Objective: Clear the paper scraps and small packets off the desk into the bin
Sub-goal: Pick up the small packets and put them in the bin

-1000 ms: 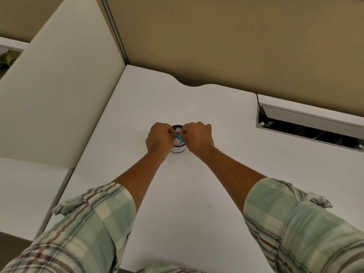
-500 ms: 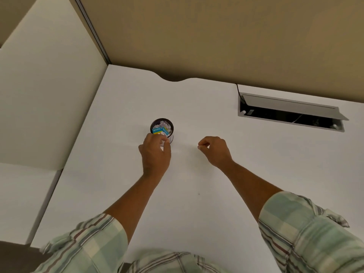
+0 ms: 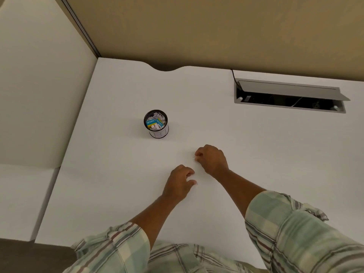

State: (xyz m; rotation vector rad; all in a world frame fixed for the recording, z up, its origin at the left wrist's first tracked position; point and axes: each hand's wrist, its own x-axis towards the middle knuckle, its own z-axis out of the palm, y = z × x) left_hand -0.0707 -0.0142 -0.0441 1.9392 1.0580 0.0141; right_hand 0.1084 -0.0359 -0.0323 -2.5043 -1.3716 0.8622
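The bin (image 3: pixel 160 133) is a small black mesh cup with a white label, standing left of the desk's (image 3: pixel 122 174) middle. It is filled with white paper scraps (image 3: pixel 156 115) and blue and yellow packets (image 3: pixel 150 122). Both hands rest on the desk nearer to me and to the right of the bin, apart from it. My left hand (image 3: pixel 179 183) is loosely curled with the thumb apart and holds nothing. My right hand (image 3: pixel 212 159) is curled, its fingertips pinched together at a tiny thin speck; whether it holds the speck I cannot tell.
A grey cable hatch (image 3: pixel 289 89) with its lid raised is set into the desk at the back right. Beige partition walls (image 3: pixel 197 30) close the back and left. A lower white surface (image 3: pixel 21 198) adjoins the desk's left edge.
Both hands have left the bin and drawn back toward me. The left hand let go of the bin's side and moved right. The packets now lie inside the bin.
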